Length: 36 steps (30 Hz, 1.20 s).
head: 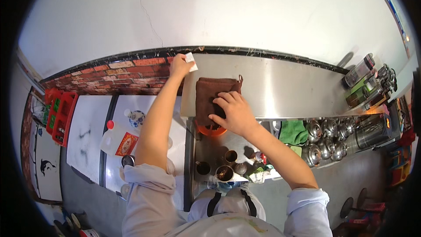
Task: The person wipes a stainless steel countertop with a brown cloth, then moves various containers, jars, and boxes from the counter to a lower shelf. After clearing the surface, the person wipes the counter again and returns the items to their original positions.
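Observation:
My left hand [180,66] is shut on a small white item [190,62], perhaps folded paper or a block, at the left end of the steel shelf, by the brick-patterned wall. My right hand [234,110] hovers over or rests on a folded brown cloth [210,95] with a hanging loop, its fingers spread; contact is unclear. The cloth lies on the steel shelf [296,85] near its left front corner. Partly hidden beneath the shelf's edge and the cloth is an orange round container [213,131].
Several metal cups [224,173] stand on the lower counter near my body. A green cloth [293,132] and several lidded steel pots [327,148] are at the right. Clear jars [358,72] stand at the shelf's right end. A plastic jug [110,141] with a red cap is at the left.

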Tool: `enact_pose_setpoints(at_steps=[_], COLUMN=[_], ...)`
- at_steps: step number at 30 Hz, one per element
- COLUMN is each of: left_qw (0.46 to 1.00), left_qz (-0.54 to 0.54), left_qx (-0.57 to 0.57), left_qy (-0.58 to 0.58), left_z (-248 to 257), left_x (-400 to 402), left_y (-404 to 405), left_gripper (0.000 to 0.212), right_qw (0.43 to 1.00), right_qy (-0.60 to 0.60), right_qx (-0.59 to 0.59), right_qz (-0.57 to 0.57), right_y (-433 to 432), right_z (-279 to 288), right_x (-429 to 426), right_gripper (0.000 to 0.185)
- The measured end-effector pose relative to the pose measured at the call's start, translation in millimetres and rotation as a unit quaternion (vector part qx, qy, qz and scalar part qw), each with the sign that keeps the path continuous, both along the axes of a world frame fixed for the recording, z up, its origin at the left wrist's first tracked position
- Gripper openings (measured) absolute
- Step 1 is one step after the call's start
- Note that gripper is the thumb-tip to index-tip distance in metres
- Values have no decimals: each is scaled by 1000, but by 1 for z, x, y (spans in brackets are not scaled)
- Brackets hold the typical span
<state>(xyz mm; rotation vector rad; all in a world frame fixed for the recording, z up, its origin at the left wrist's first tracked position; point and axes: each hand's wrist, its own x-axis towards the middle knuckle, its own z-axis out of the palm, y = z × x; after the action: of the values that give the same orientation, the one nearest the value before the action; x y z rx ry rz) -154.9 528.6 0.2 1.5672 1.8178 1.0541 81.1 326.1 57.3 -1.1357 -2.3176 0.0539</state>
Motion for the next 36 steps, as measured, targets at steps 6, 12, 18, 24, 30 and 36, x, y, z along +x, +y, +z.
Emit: enact_pose_setpoints(at_steps=[6, 12, 18, 24, 30, 36], left_qw=[968, 998, 933, 968, 976, 974], left_qz=[75, 15, 12, 90, -159, -189], left_qx=[25, -56, -252, 236, 93, 90], left_qy=[-239, 31, 256, -12, 117, 85], left_z=[-69, -201, -253, -68, 50, 52], left_x=[-51, -67, -131, -45, 19, 50], left_y=[-14, -46, -53, -76, -136, -158], left_gripper=[30, 18, 44, 18, 48, 52], right_qw=[999, 993, 994, 968, 972, 973], right_qy=[13, 40, 57, 25, 44, 173], right_qx=[27, -20, -59, -138, -163, -137], right_qz=[-41, -110, -70, -206, -160, -71], right_y=[4, 16, 30, 35, 34, 25], right_z=[-8, -3, 5, 14, 6, 9], right_x=[4, 16, 11, 36, 31, 30], right_gripper=[35, 29, 30, 41, 42, 24])
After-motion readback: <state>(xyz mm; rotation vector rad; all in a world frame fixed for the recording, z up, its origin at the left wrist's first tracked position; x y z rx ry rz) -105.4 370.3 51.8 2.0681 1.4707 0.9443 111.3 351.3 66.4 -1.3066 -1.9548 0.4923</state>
